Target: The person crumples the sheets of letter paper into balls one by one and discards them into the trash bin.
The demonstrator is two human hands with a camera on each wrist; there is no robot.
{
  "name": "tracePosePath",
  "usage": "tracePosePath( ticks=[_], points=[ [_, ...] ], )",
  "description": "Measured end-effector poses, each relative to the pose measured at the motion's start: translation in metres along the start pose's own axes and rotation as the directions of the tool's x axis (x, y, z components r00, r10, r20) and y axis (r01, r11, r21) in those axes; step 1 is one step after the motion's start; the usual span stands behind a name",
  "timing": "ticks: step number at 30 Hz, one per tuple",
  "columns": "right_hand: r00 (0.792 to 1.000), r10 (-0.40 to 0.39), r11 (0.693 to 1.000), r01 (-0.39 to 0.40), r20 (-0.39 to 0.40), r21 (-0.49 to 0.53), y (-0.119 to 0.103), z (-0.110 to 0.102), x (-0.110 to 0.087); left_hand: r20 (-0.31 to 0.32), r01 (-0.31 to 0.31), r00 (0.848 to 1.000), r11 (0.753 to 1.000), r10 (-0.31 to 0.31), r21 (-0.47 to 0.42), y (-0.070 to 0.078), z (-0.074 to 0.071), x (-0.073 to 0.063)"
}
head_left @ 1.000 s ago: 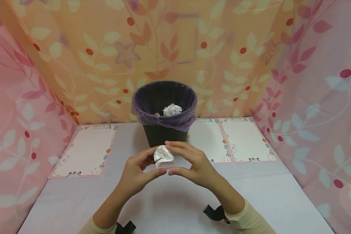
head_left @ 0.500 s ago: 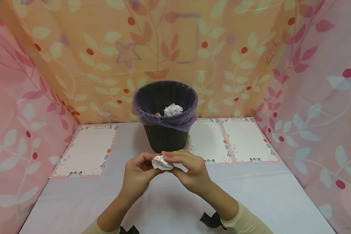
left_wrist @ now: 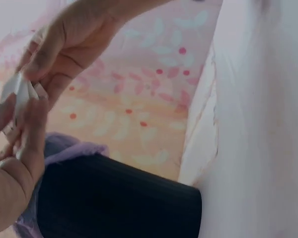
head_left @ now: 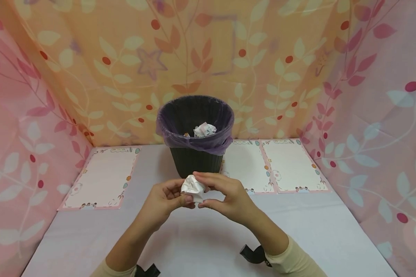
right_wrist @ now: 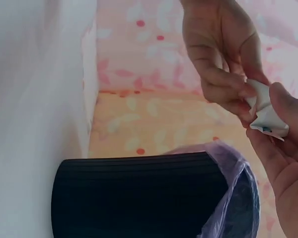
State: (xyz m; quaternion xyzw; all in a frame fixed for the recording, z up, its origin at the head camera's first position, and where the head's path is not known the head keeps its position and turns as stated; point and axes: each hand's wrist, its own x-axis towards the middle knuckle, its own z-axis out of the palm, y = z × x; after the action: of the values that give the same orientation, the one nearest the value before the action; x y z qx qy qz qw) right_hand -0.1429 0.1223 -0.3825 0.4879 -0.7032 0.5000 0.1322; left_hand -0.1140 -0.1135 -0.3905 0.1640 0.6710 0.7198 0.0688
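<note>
A crumpled ball of white paper [head_left: 193,188] is between both hands, held up in front of the bin and over the table. My left hand [head_left: 161,204] pinches it from the left, thumb on the near side. From the right, my right hand [head_left: 232,198] holds it with the index finger along its top and the thumb low on the near side. The right wrist view shows a bit of coloured print on the paper ball [right_wrist: 268,115]. Behind the hands stands a black waste bin [head_left: 194,159] lined with a purple bag [head_left: 208,144].
Inside the bin lies another crumpled paper ball [head_left: 204,130]. One sheet with a decorated border [head_left: 102,179] lies flat at the left. Two similar ones, a partly hidden sheet [head_left: 246,167] and an outer sheet [head_left: 294,165], lie at the right. Patterned curtains [head_left: 121,69] surround the table.
The hands closed in and dipped while squeezing the paper, then rose slightly and loosened. The paper ball has turned between the fingers. Bin and sheets stay put.
</note>
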Motion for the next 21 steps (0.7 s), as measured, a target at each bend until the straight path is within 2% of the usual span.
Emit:
tracePosePath(
  ticks=[2, 4, 5, 7, 9, 10, 12, 13, 15, 19, 21],
  points=[
    [1.000, 0.006, 1.000, -0.005, -0.020, 0.009, -0.001, 0.000, 0.000, -0.013, -0.023, 1.000, 0.999, 0.023, 0.031, 0.001, 0.002, -0.002],
    [0.999, 0.027, 0.999, -0.026, -0.036, 0.035, -0.001, 0.001, 0.000, -0.048, -0.104, 0.993, 0.988, 0.110, 0.118, 0.002, 0.004, -0.003],
    [0.998, 0.040, 0.998, -0.038, -0.040, 0.059, -0.001, 0.001, 0.001, -0.062, -0.157, 0.984, 0.973, 0.169, 0.169, 0.002, 0.005, -0.003],
    [0.997, 0.066, 0.992, -0.061, -0.040, 0.114, -0.002, 0.002, 0.001, -0.072, -0.267, 0.953, 0.926, 0.296, 0.268, 0.002, 0.008, -0.004],
    [0.995, 0.089, 0.983, -0.082, -0.035, 0.164, -0.002, 0.002, 0.000, -0.062, -0.359, 0.913, 0.865, 0.404, 0.349, 0.001, 0.010, -0.005],
    [0.995, 0.099, 0.979, -0.091, -0.032, 0.182, -0.003, 0.003, 0.000, -0.054, -0.392, 0.897, 0.846, 0.439, 0.362, 0.001, 0.011, -0.005],
    [0.993, 0.117, 0.973, -0.108, -0.030, 0.202, -0.004, 0.004, 0.000, -0.061, -0.414, 0.883, 0.833, 0.465, 0.367, 0.001, 0.012, -0.006],
    [0.992, 0.123, 0.972, -0.114, -0.032, 0.204, -0.004, 0.006, -0.001, -0.076, -0.412, 0.881, 0.836, 0.466, 0.362, 0.000, 0.013, -0.006],
    [0.991, 0.125, 0.975, -0.115, -0.039, 0.192, -0.005, 0.009, -0.001, -0.117, -0.391, 0.887, 0.860, 0.448, 0.327, -0.001, 0.014, -0.007],
    [0.994, 0.083, 0.990, -0.074, -0.072, 0.116, -0.004, 0.018, -0.002, -0.214, -0.310, 0.911, 0.928, 0.353, 0.208, -0.004, 0.018, -0.009],
    [0.994, 0.060, 0.996, -0.054, -0.093, 0.071, -0.004, 0.021, -0.002, -0.248, -0.275, 0.919, 0.950, 0.305, 0.151, -0.005, 0.020, -0.009]
  ],
)
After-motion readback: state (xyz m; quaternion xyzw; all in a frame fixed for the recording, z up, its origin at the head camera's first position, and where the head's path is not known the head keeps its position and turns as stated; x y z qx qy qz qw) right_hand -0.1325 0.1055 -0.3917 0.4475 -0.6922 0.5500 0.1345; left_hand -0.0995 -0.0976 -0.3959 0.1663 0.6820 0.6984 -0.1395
